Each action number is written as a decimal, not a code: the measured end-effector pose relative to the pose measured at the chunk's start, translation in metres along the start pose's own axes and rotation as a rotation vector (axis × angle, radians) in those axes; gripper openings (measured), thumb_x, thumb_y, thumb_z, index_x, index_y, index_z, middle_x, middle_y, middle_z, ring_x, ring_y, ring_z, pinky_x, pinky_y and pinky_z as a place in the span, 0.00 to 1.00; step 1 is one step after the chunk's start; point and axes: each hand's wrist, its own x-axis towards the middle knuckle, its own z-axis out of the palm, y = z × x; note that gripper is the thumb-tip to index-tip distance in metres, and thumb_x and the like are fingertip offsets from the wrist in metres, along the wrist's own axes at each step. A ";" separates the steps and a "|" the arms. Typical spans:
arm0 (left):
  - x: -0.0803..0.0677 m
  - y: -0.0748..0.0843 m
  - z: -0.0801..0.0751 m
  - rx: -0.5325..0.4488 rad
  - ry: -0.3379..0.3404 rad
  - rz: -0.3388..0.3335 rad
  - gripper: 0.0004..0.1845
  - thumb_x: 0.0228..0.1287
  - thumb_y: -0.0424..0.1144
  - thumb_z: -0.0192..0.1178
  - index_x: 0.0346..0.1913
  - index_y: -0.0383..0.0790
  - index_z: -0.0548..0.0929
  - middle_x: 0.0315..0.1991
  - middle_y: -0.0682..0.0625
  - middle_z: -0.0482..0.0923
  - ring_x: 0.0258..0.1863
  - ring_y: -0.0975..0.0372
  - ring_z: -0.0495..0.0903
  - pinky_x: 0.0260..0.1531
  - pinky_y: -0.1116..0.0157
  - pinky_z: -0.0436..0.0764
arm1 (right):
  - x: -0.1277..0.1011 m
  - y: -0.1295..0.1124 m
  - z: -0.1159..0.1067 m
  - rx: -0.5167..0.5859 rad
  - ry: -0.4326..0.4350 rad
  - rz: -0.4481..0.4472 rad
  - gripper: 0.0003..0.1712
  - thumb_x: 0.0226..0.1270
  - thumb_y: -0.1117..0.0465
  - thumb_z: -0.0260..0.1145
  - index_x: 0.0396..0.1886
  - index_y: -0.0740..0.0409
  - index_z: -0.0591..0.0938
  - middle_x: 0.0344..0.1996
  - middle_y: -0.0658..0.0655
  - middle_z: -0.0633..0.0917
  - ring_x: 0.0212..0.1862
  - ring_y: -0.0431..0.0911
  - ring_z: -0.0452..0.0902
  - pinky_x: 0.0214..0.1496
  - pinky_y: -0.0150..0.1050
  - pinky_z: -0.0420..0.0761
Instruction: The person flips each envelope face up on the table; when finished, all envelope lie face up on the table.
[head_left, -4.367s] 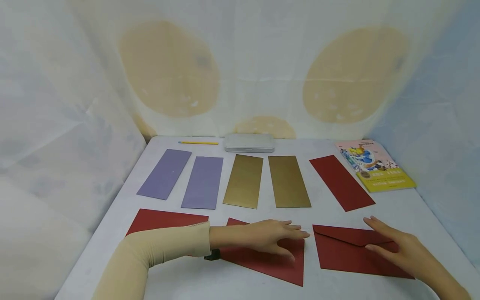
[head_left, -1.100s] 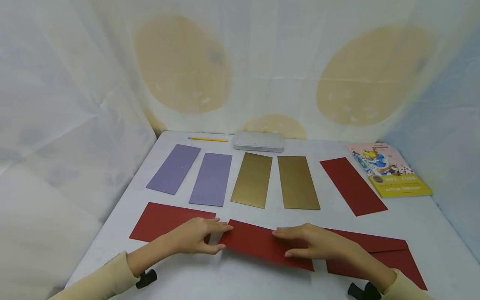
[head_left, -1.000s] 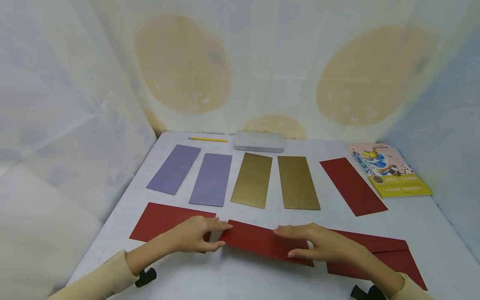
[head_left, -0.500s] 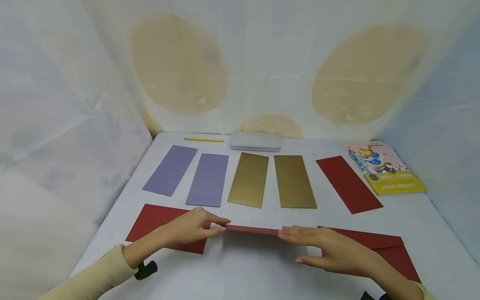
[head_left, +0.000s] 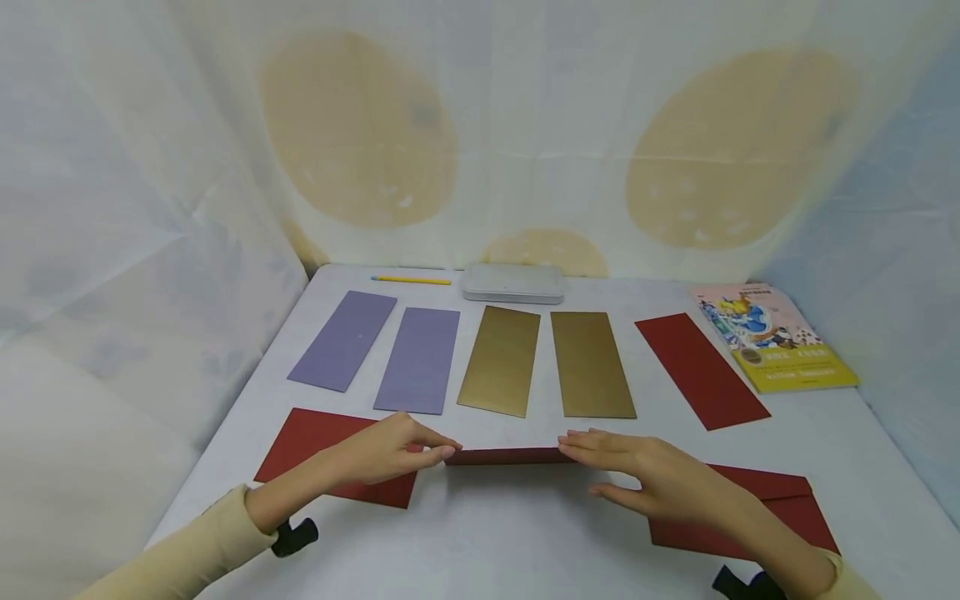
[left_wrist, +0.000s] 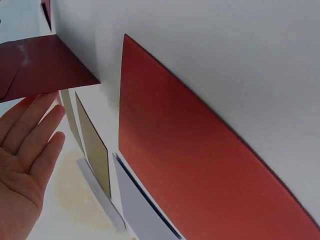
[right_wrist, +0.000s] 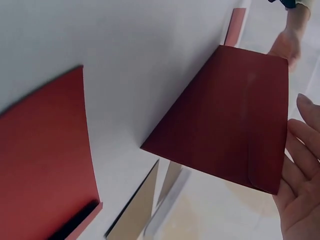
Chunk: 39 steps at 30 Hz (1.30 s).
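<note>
Toward six o'clock in the head view, one red envelope [head_left: 512, 457] shows edge-on, pinched by the left hand [head_left: 388, 451], touched by straight fingers of the right hand [head_left: 654, 473]; the right wrist view reveals its flap [right_wrist: 268, 130].

1 dark red envelope [right_wrist: 215, 117] is shown tilted up over the white surface [right_wrist: 125, 35], its flap side exposed. Its flap-side edge is touched by the fingers of the right hand [right_wrist: 302, 172]; its upper corner is met by the left hand [right_wrist: 287, 46]. At the left, 1 brighter red envelope [right_wrist: 42, 155] is seen lying apart, and a gold piece [right_wrist: 132, 210] is partly cut off below.
</note>
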 end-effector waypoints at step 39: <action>0.024 -0.034 0.004 0.233 0.441 0.505 0.35 0.45 0.26 0.75 0.61 0.37 0.78 0.57 0.45 0.79 0.57 0.50 0.77 0.52 0.64 0.75 | 0.015 0.070 -0.002 0.048 0.073 0.020 0.42 0.48 0.74 0.75 0.66 0.53 0.74 0.58 0.57 0.80 0.53 0.48 0.80 0.48 0.24 0.76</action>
